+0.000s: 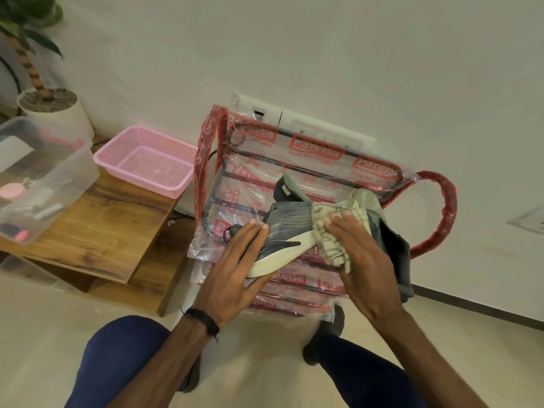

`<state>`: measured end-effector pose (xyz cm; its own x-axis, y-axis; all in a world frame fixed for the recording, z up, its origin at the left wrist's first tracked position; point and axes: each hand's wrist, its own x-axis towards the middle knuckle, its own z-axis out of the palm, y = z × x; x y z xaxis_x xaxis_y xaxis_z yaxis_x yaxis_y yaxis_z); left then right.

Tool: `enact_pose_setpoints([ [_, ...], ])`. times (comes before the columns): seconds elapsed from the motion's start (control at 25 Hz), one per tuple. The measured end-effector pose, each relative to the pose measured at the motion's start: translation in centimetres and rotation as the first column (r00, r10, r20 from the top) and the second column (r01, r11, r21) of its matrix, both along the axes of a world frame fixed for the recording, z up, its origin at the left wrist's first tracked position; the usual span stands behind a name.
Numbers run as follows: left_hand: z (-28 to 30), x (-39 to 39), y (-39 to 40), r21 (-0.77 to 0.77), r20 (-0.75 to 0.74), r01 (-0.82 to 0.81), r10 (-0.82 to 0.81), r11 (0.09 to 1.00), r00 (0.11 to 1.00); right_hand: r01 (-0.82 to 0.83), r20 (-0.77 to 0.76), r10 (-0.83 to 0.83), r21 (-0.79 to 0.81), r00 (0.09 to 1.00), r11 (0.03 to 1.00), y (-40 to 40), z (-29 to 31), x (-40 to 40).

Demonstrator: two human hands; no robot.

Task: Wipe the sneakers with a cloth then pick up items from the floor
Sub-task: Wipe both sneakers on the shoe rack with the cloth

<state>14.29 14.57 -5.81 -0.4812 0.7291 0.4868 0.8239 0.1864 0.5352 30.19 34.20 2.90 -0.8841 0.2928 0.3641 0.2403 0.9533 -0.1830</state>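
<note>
A grey sneaker (290,228) with a white sole lies on its side on a plastic-wrapped chair seat (250,184). My left hand (235,266) steadies the sneaker at its toe end, fingers straight along the sole and upper. My right hand (362,254) presses a cream cloth (329,231) with dark stripes flat against the sneaker's side near the heel. A second dark grey sneaker (397,248) lies partly hidden under my right hand.
A pink mesh basket (147,160) and a clear plastic box (44,178) with small items sit on a low wooden shelf (117,225) at left. A potted plant (50,104) stands behind. My knees are at the bottom, on the pale floor (265,348).
</note>
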Motion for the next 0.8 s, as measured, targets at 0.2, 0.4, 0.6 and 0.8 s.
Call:
enact_pose_setpoints([
  [0.2, -0.2, -0.1, -0.2, 0.007, 0.029, 0.01, -0.01, 1.0, 1.0, -0.258, 0.117, 0.244, 0.125, 0.963, 0.958, -2.9, -0.8, 0.7],
  [0.4, -0.2, 0.0, 0.3, 0.013, 0.06, -0.008, 0.007, 1.0, 0.998, 0.006, 0.043, -0.005, -0.031, 0.999, 0.999, -0.7, -0.2, -0.3],
  [0.6, -0.3, -0.4, -0.1, 0.006, 0.035, -0.002, 0.001, 1.0, 0.999, -0.237, 0.153, 0.219, 0.116, 0.964, 0.965, 0.1, 1.0, 1.0],
  [0.8, -0.1, -0.4, 0.2, 0.028, 0.041, 0.011, -0.013, 1.0, 0.999, 0.087, 0.095, -0.084, -0.026, 0.992, 0.996, 4.5, 2.8, 0.4],
])
